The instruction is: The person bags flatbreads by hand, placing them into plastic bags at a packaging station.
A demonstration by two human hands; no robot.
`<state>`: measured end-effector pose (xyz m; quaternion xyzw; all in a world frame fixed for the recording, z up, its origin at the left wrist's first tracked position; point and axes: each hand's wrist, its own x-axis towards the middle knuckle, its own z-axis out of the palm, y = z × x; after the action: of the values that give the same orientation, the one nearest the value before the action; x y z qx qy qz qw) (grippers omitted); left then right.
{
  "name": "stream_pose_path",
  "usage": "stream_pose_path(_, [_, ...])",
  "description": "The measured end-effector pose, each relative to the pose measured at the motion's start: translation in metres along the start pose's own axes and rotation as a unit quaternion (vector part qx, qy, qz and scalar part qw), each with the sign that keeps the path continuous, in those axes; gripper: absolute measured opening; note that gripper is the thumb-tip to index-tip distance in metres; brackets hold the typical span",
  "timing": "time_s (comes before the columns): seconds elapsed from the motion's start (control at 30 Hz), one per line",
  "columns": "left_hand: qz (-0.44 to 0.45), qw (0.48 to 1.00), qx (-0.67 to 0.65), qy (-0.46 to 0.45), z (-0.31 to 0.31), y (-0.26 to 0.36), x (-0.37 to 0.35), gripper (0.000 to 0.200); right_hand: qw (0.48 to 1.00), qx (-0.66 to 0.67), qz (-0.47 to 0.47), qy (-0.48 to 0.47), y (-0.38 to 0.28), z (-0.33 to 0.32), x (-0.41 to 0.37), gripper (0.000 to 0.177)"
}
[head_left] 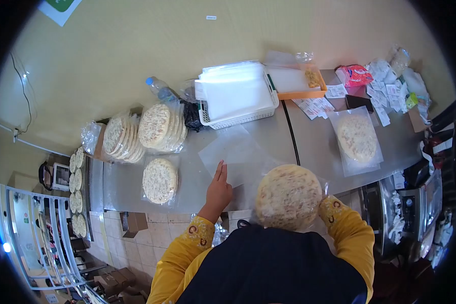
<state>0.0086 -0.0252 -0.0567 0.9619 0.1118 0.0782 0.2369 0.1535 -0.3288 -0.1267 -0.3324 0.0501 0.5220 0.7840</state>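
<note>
A round, cheese-topped pizza in clear plastic (289, 196) is held up close to my body at the table's front edge. My right hand (325, 199) grips it at the right side, the fingers partly hidden by the plastic. Over the table's front edge, my left hand (219, 191) has its index and middle fingers stretched out and holds nothing. Just beyond those fingertips lies a translucent sheet or bag (228, 147), flat on the metal table. To the left, another bagged pizza (160, 180) rests on the tabletop.
Stacks of bagged pizzas (161, 126) stand at the back left beside a water bottle (161, 89). A white basket (243, 117) holds white sheets. On the right are a bagged pizza (357, 138), an orange tray (301, 95) and scattered receipts (314, 107). More pizzas (76, 202) line the far left.
</note>
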Motion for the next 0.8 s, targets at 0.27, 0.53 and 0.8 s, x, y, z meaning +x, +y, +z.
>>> stream_pose_path(0.27, [0.023, 0.995, 0.013, -0.098, -0.010, 0.019, 0.017, 0.062, 0.997, 0.067, 0.021, -0.041, 0.025, 0.015, 0.044, 0.060])
stream_pose_path(0.53, [0.056, 0.996, -0.009, -0.075, 0.000, 0.021, 0.005, 0.061, 0.994, 0.090, 0.022, -0.058, 0.032, 0.033, 0.074, 0.061])
stream_pose_path(0.8, [0.050, 0.998, -0.010, -0.031, 0.007, 0.014, 0.005, 0.062, 0.994, 0.088, 0.018, -0.054, 0.027, 0.031, 0.077, 0.062])
